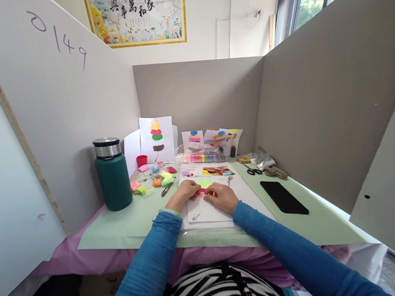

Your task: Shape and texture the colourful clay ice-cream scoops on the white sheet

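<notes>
A white sheet of paper lies in front of me, bearing a flat yellow-green patch of modelling clay. Just below that patch is a strip of pink modelling clay. My left hand has its curled fingertips on the strip's left part. From the other side, my right hand pinches at its right end. The fingers of both hands are closed and partly hide the clay. A small drawn or stuck shape shows at the sheet's lower left. A small fork rests beyond my right hand.
At left stands a green bottle. Bagged colourful clay lumps and a pen lie nearby. Picture cards and a clay pack line the back. Scissors and a black phone lie at right, between partition walls.
</notes>
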Motion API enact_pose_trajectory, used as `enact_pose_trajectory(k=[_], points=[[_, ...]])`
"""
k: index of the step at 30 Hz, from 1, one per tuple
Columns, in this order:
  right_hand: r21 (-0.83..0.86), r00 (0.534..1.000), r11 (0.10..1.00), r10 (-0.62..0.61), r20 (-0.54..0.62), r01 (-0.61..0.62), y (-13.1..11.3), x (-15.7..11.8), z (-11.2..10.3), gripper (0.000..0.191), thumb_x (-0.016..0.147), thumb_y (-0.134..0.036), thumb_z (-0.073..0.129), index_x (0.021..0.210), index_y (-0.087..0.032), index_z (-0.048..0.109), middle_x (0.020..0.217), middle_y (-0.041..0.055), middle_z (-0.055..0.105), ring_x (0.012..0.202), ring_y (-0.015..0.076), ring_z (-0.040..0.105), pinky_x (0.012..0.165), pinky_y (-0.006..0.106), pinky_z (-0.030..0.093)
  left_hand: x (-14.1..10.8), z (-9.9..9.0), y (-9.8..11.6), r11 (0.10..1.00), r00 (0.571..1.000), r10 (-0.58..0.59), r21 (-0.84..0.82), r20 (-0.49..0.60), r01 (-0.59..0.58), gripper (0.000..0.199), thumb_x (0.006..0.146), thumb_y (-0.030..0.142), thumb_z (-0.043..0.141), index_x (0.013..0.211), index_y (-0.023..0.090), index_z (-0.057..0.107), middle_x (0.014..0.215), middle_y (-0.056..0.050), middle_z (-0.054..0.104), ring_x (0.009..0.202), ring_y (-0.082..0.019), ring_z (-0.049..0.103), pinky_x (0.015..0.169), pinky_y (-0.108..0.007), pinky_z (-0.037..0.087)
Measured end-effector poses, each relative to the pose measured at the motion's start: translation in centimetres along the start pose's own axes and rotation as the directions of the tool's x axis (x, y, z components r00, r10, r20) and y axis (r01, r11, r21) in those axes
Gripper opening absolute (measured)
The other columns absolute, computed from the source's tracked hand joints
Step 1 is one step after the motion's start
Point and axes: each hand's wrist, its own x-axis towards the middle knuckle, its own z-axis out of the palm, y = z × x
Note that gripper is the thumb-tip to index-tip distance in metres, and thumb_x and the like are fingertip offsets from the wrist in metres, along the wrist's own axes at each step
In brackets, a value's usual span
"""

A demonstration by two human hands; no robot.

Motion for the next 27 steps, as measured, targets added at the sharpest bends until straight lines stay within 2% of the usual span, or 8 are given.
enact_pose_trajectory(k=[5,20,27], points=[[0.026,0.998,0.998,-0.059,0.007,0.059,-0.12,-0.13,0.02,0.007,0.081,-0.027,0.068,0.086,-0.023,0.071,0.085,0.0006,0.065,0.071,0.0124,0.059,0.071,0.025,0.045,-0.26,-0.07,0.14,1.0,1.0,0.0,-0.02,0.004,0.0,0.014,0.078,0.02,0.053,0.067,0.013,0.057,0.058,-0.002,0.058,0.052,-0.01,0.053,0.049,-0.02,0.041],[-0.029,0.997,0.998,-0.051,0.061,0.053,-0.28,-0.13,0.0,0.006,0.082,-0.026,0.066,0.084,-0.022,0.07,0.086,0.0009,0.064,0.072,0.0127,0.058,0.071,0.025,0.043,-0.83,-0.17,0.66,1.0,1.0,-0.001,-0.003,-0.001,0.001,0.014,0.078,0.02,0.052,0.067,0.013,0.057,0.056,-0.001,0.056,0.05,-0.01,0.051,0.048,-0.02,0.039],[0.109,1.0,0.994,-0.021,0.01,0.02,0.14,-0.09,-0.31,0.01,0.083,-0.024,0.063,0.089,-0.02,0.069,0.086,0.0023,0.067,0.071,0.0127,0.058,0.069,0.025,0.045,-0.55,-0.15,0.45,1.0,1.0,-0.003,0.001,0.012,0.003,0.013,0.078,0.02,0.054,0.069,0.012,0.058,0.061,-0.003,0.059,0.052,-0.01,0.053,0.049,-0.019,0.04]])
